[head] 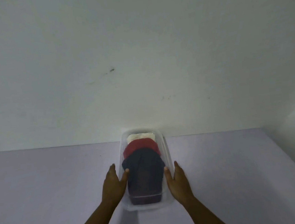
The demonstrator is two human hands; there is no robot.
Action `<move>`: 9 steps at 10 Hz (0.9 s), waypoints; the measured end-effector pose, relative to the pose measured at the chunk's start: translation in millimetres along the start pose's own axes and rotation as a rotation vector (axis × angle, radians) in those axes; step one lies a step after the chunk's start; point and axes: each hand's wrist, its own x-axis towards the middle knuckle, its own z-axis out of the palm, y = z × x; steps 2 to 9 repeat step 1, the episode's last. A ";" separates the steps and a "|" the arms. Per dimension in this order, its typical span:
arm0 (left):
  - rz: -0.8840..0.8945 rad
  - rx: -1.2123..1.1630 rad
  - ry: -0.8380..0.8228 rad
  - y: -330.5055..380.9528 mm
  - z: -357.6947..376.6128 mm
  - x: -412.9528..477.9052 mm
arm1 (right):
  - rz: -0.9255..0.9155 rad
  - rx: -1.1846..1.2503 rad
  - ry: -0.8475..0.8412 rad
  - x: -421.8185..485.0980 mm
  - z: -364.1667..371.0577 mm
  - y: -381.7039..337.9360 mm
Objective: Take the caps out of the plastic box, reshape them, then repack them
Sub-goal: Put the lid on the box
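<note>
Risk: if I pull the navy cap (142,167) up with my thumbs only, the light plastic box (165,146) may lift or skid on the counter (51,182), and the red cap (140,145) may drag along.
Box: between my hands.
Caps: inside, navy nearest me.
Hands: left hand (113,183) and right hand (178,180) are flat, with fingers straight outside the walls and thumbs over the rim.

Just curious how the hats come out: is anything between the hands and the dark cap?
Nothing visible does. The plastic box shows no lid, the dark cap lies nearest the person, and the thumbs of the left hand and right hand reach its sides.
</note>
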 end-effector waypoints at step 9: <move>0.101 0.052 0.006 -5.4 4.3 -24.7 | -0.094 -0.096 0.040 -21.9 5.8 4.1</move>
